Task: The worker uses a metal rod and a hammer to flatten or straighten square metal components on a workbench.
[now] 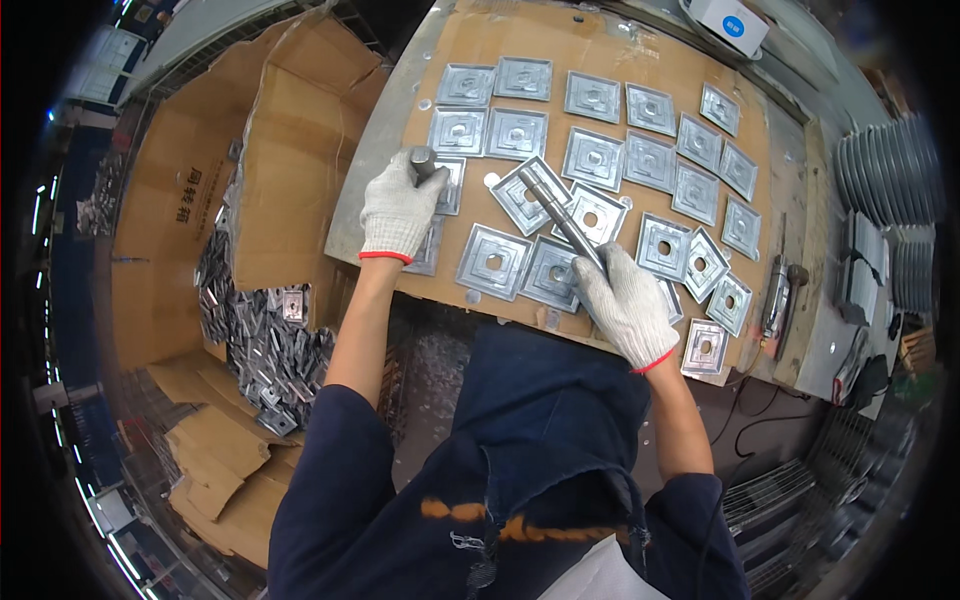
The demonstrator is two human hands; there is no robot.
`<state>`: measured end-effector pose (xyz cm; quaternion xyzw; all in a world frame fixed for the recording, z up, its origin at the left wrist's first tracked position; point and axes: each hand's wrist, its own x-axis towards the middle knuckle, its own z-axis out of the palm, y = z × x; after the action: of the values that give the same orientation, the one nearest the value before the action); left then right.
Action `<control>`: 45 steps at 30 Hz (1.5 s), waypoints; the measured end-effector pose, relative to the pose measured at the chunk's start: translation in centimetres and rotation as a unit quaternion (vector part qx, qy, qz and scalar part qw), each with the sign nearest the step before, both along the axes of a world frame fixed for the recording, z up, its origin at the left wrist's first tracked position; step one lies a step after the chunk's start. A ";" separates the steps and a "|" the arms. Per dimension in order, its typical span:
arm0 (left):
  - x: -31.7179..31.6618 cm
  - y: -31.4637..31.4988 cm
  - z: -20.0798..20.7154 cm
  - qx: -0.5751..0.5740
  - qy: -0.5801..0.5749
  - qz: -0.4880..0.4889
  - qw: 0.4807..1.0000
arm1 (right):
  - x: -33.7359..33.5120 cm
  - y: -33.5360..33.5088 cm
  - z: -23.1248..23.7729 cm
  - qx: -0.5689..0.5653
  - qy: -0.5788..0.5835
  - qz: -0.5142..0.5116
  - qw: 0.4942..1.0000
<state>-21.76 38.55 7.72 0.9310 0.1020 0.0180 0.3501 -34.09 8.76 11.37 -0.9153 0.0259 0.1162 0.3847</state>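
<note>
My left hand (pixel 398 207), in a white knit glove with a red cuff edge, is closed around a short dark metal cylinder (pixel 422 160), whose round end shows above the fist. Under and beside this hand lie square metal plates, one plate (pixel 451 186) partly covered by it. My right hand (pixel 627 306), gloved the same way, grips a long steel rod (pixel 558 214) with a stepped, shiny shaft slanting up and left. The rod's far end lies over a tilted square plate (pixel 531 196) with a centre hole. A second holed plate (pixel 597 213) sits right beside the rod.
Several more plates lie in rows on a cardboard sheet (pixel 590 48) covering the table. A large cardboard box (pixel 300 170) at the left holds a heap of small metal pieces (pixel 275 345). Tools (pixel 778 300) lie at the right edge, near a stack of grey discs (pixel 885 170).
</note>
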 end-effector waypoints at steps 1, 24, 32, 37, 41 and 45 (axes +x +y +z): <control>0.0 0.3 -0.2 -0.005 -0.009 -0.013 1.000 | 0.3 0.2 0.1 0.000 0.001 0.004 1.000; 0.8 1.8 -0.9 0.057 0.023 -0.044 0.997 | 9.0 11.6 1.1 -0.060 -0.275 0.139 0.949; -0.4 0.8 1.0 -0.005 0.026 -0.010 1.000 | 7.0 7.1 4.9 -0.061 -0.145 0.114 0.981; -1.9 -1.2 2.7 -0.191 -0.025 0.002 0.981 | 3.3 4.1 4.5 -0.029 -0.182 0.048 0.982; -2.7 -3.6 5.2 -0.177 -0.047 -0.024 0.983 | 1.4 3.1 -1.0 -0.142 -0.102 0.068 0.982; -2.3 -2.9 4.0 -0.215 -0.031 -0.048 0.975 | 0.3 2.1 -1.4 -0.146 0.003 0.089 0.985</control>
<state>-24.11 35.63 11.71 0.8367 0.0478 0.0081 0.5455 -33.81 10.86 9.99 -0.9601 -0.0380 0.1475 0.2347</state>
